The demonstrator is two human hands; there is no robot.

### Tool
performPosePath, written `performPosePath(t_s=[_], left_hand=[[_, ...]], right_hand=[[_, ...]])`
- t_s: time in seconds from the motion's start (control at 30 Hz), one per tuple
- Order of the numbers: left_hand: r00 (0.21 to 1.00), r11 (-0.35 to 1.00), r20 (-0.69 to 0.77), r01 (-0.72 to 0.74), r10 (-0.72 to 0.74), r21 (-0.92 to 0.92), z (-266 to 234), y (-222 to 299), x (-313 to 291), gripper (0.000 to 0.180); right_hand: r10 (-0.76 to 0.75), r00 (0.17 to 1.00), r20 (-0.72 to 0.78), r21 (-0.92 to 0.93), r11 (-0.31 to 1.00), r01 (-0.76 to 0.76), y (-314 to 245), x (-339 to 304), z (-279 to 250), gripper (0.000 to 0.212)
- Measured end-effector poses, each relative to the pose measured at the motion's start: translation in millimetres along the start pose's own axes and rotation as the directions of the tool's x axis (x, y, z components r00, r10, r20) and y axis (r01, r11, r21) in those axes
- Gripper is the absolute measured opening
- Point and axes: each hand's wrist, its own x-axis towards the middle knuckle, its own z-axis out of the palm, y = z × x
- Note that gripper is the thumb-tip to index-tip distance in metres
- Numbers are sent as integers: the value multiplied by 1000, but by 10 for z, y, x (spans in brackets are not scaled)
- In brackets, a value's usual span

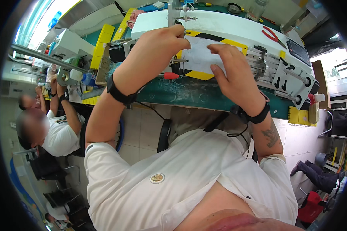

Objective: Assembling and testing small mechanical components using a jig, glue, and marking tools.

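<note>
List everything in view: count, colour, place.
Bench: one, green, under machine
Machine: one, white, on bench
Sheet: one, white, on machine
Striped border: one, yellow and black, around sheet
Cone-tipped piece: one, red, machine's near side
Pliers: one, red-handled, on machine, right
Display: one, dark, machine's right end
Blocks: several, yellow, bench ends
Other people: at least two, one white-shirted, left
Background items: many, mixed colours, too cluttered to count
Wristbands: two, black, one per wrist
Left hand: one, bare, at sheet's left end
Right hand: one, bare, over sheet's right end
</note>
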Motion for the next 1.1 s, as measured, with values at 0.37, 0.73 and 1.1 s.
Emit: performPosePath(t_s=[0.37, 0.73, 1.1], left_hand=[[987, 999, -155, -39, 40, 6, 131, -29, 2, 29], [742, 969, -623, 177, -246, -172, 861, 495, -428, 36], [723, 802, -405, 349, -559, -484, 401, 450, -177, 24]], right_hand=[[-4, 999, 36, 130, 992, -1, -71, 177, 251, 44], [-28, 1000, -10, 239, 971, 30, -72, 201, 324, 50], [-15, 999, -48, -389, 921, -5, -120, 111, 390, 68]])
